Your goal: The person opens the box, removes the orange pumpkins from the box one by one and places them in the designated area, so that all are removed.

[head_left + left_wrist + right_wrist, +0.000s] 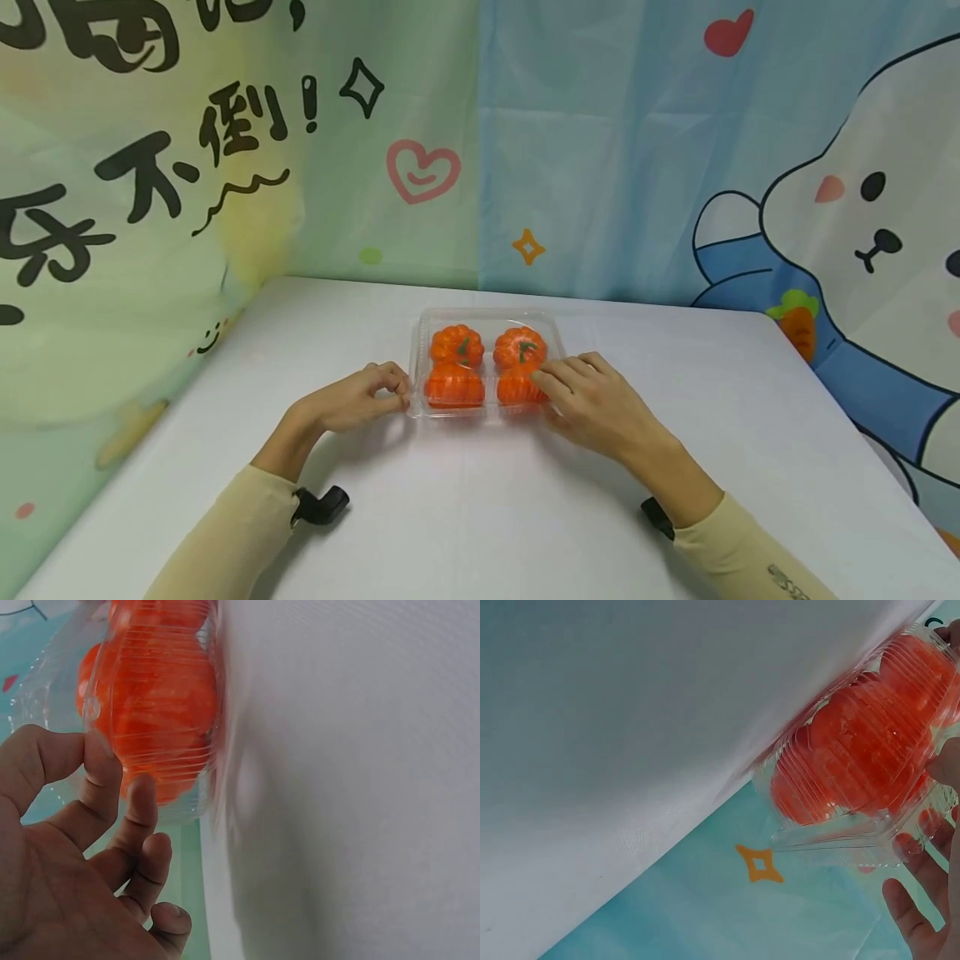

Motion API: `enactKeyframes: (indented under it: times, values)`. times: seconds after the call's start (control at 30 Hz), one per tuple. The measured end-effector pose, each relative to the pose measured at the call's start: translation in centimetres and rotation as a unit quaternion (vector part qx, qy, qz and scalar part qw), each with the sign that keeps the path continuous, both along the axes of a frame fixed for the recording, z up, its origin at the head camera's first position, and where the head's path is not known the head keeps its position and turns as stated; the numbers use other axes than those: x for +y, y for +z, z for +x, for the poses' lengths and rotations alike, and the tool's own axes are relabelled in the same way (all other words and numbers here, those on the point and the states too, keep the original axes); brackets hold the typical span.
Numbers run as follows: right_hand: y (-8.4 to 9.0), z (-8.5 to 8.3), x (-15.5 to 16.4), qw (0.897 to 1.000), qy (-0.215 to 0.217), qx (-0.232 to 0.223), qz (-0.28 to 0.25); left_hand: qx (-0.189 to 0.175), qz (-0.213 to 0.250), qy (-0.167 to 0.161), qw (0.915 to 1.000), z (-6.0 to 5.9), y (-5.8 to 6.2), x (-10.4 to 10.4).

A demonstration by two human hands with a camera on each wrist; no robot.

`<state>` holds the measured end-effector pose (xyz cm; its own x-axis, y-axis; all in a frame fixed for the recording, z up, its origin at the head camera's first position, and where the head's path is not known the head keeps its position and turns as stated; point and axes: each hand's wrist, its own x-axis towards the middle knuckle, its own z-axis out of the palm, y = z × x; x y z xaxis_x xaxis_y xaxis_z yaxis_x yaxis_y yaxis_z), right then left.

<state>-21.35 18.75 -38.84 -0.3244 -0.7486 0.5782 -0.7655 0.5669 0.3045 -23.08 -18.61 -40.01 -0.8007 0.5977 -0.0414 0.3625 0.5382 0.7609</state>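
A clear plastic clamshell box (487,321) sits on the white table (465,517) just above the middle of the head view, holding four orange ridged pumpkin-shaped pieces: two with green stems in the back row (457,344) (520,347) and two in the front row (454,387) (517,388). The left hand (360,400) lies at the box's left front corner with its fingers curled and the tips bunched against the plastic rim, which looks like a pinch on that edge, probably to keep the light box from sliding. In the left wrist view the left-hand fingers (101,776) press against the ribbed clear wall (161,742), with orange showing through. The right hand (592,400) rests over the box's right front part, its fingers bent and laid across the lid above the near right pumpkin piece; whether they grip the lid's lip or only press on it I cannot tell. The right wrist view shows the clear rim (847,840) near the fingertips (907,904) at the lower right of the frame. A cartoon-printed cloth backdrop (675,150) hangs behind the table.
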Motion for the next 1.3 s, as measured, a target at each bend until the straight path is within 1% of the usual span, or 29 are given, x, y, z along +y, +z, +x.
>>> enactKeyframes:
  times: [0.27, 0.53, 0.7, 0.8, 0.97, 1.17, 1.3]
  values:
    - [0.1, 0.1, 0.1, 1.000, 0.018, 0.014, 0.005, -0.003, 0.024, 0.000, 0.9997, -0.3, -0.4, -0.2]
    - [-0.3, -0.1, 0.5, 0.998, 0.053, 0.015, -0.013, -0.004, 0.028, -0.009, 0.9996, -0.5, -0.5, 0.2]
    - [-0.6, 0.3, 0.7, 0.998, 0.052, 0.012, -0.017, 0.006, 0.029, -0.011, 0.9995, -0.3, -0.5, 0.5]
    - [-0.7, 0.5, 0.8, 0.999, 0.052, -0.001, -0.016, 0.016, 0.024, -0.010, 0.9995, -0.2, -0.6, 0.6]
    - [-0.8, 0.6, 0.9, 0.998, 0.049, -0.026, -0.011, 0.029, 0.015, -0.007, 0.9994, -0.1, -0.4, 0.8]
    - [-0.5, 0.6, 1.0, 0.998, 0.040, -0.043, -0.001, 0.047, 0.008, 0.003, 0.9988, -0.1, 0.0, 0.8]
    - [-0.3, 0.7, 0.9, 0.998, 0.038, -0.045, 0.000, 0.057, 0.008, 0.007, 0.9983, -0.1, 0.0, 0.8]
